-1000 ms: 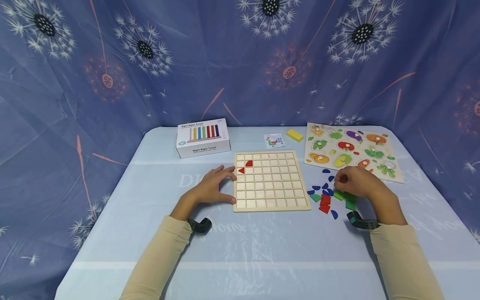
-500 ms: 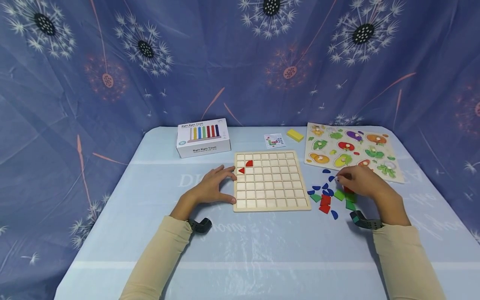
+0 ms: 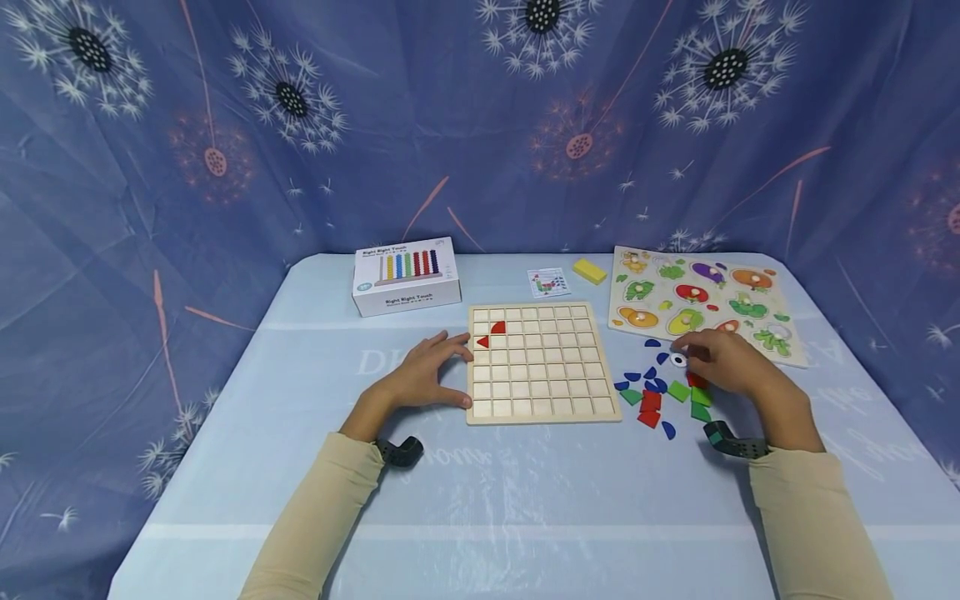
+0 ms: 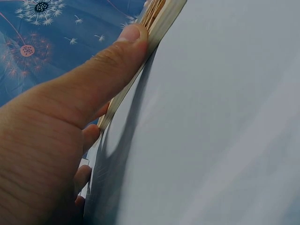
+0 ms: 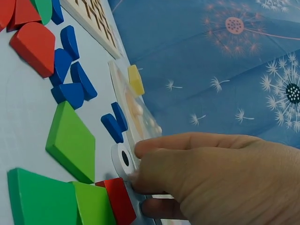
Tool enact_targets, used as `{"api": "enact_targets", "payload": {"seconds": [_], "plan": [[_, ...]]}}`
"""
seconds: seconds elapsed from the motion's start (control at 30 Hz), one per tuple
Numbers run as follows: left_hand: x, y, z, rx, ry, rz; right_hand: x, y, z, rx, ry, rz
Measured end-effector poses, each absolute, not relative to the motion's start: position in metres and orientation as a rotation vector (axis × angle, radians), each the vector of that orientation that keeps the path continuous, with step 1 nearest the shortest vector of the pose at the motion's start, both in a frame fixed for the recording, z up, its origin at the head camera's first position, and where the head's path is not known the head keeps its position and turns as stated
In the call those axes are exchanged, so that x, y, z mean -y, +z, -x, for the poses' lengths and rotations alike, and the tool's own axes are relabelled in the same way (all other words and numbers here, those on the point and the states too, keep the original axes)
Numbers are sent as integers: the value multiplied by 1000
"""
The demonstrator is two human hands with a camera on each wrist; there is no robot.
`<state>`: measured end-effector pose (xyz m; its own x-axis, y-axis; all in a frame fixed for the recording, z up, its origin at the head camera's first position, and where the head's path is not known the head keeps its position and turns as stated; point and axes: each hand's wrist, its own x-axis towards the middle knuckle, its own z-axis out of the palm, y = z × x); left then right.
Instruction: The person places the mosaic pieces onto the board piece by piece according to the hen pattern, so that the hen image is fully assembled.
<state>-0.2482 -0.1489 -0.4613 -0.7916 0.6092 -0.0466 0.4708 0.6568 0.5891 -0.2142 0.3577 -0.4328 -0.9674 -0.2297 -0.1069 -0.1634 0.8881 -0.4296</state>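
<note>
My left hand (image 3: 429, 372) rests at the left edge of a square wooden grid board (image 3: 540, 422), thumb and fingertips spread along that edge. In the left wrist view the straight thumb (image 4: 110, 65) presses on the board's side. A red quarter-circle piece (image 3: 498, 327) and a small red triangle (image 3: 483, 342) lie in the board's cells at upper left. To the right of the board, my right hand (image 3: 723, 363) pinches a white disc with a black eye dot (image 5: 123, 161) between thumb and index finger, close over the table.
Blue half-discs (image 3: 632, 376), red pieces (image 3: 650, 401) and green pieces (image 3: 678, 391) lie between board and right hand. Behind are a vegetable puzzle board (image 3: 660, 290), a yellow block (image 3: 590, 271), a printed card (image 3: 548, 282) and a white box (image 3: 407, 275).
My right hand has shifted slightly right and toward me, baring the white eye disc at its fingertips and the red and green pieces under it. The left hand has stayed still.
</note>
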Motion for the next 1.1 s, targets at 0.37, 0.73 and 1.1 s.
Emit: {"api": "enact_targets", "payload": {"seconds": [0.37, 0.73, 1.1], "plan": [[149, -461, 248, -2638, 847, -867, -355, -434, 217, -2899, -623, 256], [150, -465, 247, -2637, 848, -856, -353, -435, 217, -2906, -573, 227], [150, -461, 247, -2632, 844, -854, -353, -439, 221, -3016, -527, 186]]}}
